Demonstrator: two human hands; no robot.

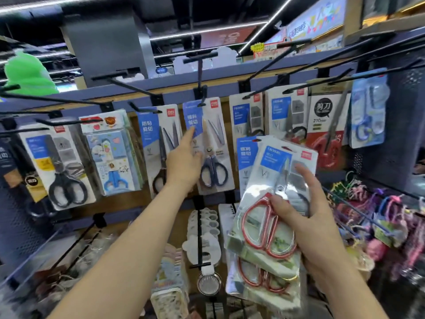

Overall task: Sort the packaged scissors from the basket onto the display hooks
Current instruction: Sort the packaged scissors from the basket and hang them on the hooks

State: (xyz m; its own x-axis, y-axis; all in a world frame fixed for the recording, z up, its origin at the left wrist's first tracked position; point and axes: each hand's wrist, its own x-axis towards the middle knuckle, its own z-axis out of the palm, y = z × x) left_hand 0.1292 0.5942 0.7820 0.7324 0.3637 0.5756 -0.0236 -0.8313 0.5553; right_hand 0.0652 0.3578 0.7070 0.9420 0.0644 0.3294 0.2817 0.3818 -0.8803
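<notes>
Left hand: forefinger straight, tip touching the hung blue-handled pack; holds nothing.
Blue-handled pack: on a display hook, blades up, upright, glossy blister.
Right hand: grips the stacked red-handled packs, blades up, tilted right, with shiny oval loops.

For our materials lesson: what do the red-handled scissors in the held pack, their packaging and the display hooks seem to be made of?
red-handled scissors: the blades look like bright steel, mirror-shiny; the handle loops are glossy red, either coated metal or plastic.
packaging: clear glossy plastic, showing glare, over printed card.
display hooks: thin, rigid, matte black rods, likely painted metal.
</notes>
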